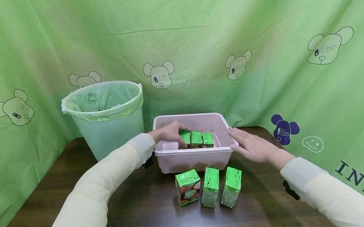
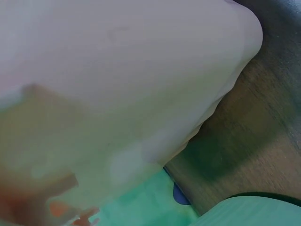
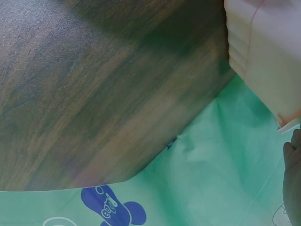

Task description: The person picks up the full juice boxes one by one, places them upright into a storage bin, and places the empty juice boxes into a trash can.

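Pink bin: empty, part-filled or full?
Part-filled: the head view shows three green-topped cartons inside the pink bin, with bare space beside them.

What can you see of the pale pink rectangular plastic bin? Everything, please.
The pale pink, rectangular, open-topped bin looks like smooth plastic, with rounded corners, a projecting rim and walls narrowing toward the base. It stands upright on the dark brown wood-grain table. Three green-topped cartons show inside in a row. The person's left hand reaches in over its left side, gripping the leftmost carton; the right hand is at the right rim, fingers straight, apparently touching it.
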Available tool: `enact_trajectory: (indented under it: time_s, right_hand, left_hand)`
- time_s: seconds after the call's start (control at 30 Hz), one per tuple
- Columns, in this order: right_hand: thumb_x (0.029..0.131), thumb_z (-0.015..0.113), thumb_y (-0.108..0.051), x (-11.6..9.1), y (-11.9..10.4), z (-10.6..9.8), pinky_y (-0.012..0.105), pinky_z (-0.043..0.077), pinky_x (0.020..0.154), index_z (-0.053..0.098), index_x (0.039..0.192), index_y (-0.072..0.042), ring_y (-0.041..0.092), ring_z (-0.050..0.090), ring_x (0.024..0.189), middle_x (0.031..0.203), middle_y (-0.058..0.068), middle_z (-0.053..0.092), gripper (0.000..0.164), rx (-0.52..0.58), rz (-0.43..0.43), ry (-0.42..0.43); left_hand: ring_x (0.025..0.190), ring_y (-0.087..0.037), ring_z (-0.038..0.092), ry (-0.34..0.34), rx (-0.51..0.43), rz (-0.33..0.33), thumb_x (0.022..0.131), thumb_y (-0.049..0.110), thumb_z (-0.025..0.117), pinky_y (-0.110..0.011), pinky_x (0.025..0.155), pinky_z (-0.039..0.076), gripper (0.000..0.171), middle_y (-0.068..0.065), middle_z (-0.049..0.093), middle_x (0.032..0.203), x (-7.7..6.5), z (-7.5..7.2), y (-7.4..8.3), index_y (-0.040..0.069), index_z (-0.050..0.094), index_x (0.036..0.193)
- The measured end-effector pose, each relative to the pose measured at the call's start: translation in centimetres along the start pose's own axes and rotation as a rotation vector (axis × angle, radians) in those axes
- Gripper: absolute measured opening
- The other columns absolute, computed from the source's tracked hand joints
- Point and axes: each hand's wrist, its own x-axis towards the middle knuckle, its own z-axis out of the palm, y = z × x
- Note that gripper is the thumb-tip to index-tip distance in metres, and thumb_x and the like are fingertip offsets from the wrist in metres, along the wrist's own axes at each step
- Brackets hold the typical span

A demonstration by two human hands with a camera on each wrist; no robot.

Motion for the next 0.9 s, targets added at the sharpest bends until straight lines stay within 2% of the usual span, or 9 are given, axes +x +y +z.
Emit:
enact_trajectory:
  time_s: [0.33, 0.4, 0.57, 0.63, 0.8, 0.9]
  right_hand:
    - [0.103, 0.045, -0.035, 0.00, -0.01, -0.01, 0.054, 0.024, 0.111, 0.032, 0.149, 0.002, 0.038, 0.023, 0.142, 0.156, 0.020, 0.026, 0.061, -0.004, -0.001, -0.004]
    - [0.103, 0.045, -0.036, 0.01, -0.03, -0.03, 0.054, 0.024, 0.112, 0.032, 0.149, 0.002, 0.038, 0.023, 0.142, 0.156, 0.020, 0.026, 0.061, -0.005, 0.000, -0.003]
    - [0.103, 0.046, -0.035, 0.01, -0.05, 0.03, 0.054, 0.025, 0.111, 0.032, 0.149, 0.002, 0.038, 0.024, 0.142, 0.155, 0.020, 0.027, 0.061, -0.003, 0.000, 0.001]
    - [0.103, 0.046, -0.035, 0.01, -0.03, 0.07, 0.055, 0.025, 0.111, 0.032, 0.149, 0.002, 0.038, 0.024, 0.142, 0.155, 0.020, 0.026, 0.061, -0.002, -0.001, 0.002]
    - [0.103, 0.046, -0.035, 0.05, 0.10, 0.20, 0.055, 0.025, 0.111, 0.031, 0.149, 0.002, 0.038, 0.023, 0.142, 0.155, 0.020, 0.026, 0.061, 0.000, -0.002, 0.006]
    - [0.103, 0.046, -0.035, 0.07, 0.15, 0.27, 0.054, 0.024, 0.111, 0.031, 0.149, 0.002, 0.038, 0.023, 0.142, 0.155, 0.020, 0.026, 0.061, 0.001, -0.001, 0.006]
  left_hand:
    - [0.099, -0.012, 0.054, -0.022, -0.001, -0.033, 0.072, 0.010, 0.086, -0.022, 0.081, 0.046, 0.069, -0.001, 0.060, 0.132, 0.04, 0.26, -0.26, 0.013, 0.059, 0.135]
    - [0.099, -0.009, 0.053, -0.021, 0.001, -0.030, 0.072, 0.009, 0.086, -0.021, 0.081, 0.046, 0.068, -0.001, 0.060, 0.132, -0.02, 0.29, -0.25, 0.013, 0.059, 0.135]
    - [0.077, -0.009, 0.051, -0.036, 0.001, -0.029, 0.074, 0.008, 0.085, -0.020, 0.074, 0.044, 0.067, -0.001, 0.058, 0.134, -0.13, 0.39, -0.41, 0.012, 0.058, 0.135]
    - [0.075, -0.010, 0.051, -0.044, -0.001, -0.037, 0.074, 0.009, 0.085, -0.020, 0.073, 0.043, 0.067, -0.001, 0.057, 0.134, -0.21, 0.39, -0.44, 0.011, 0.058, 0.135]
    - [0.099, -0.008, 0.053, -0.034, 0.004, -0.063, 0.075, 0.013, 0.085, -0.020, 0.086, 0.043, 0.066, -0.001, 0.057, 0.134, -0.38, 0.29, -0.41, 0.012, 0.059, 0.135]
    - [0.107, -0.008, 0.052, -0.031, 0.005, -0.084, 0.076, 0.016, 0.085, -0.022, 0.091, 0.043, 0.065, 0.000, 0.057, 0.134, -0.43, 0.25, -0.50, 0.013, 0.058, 0.135]
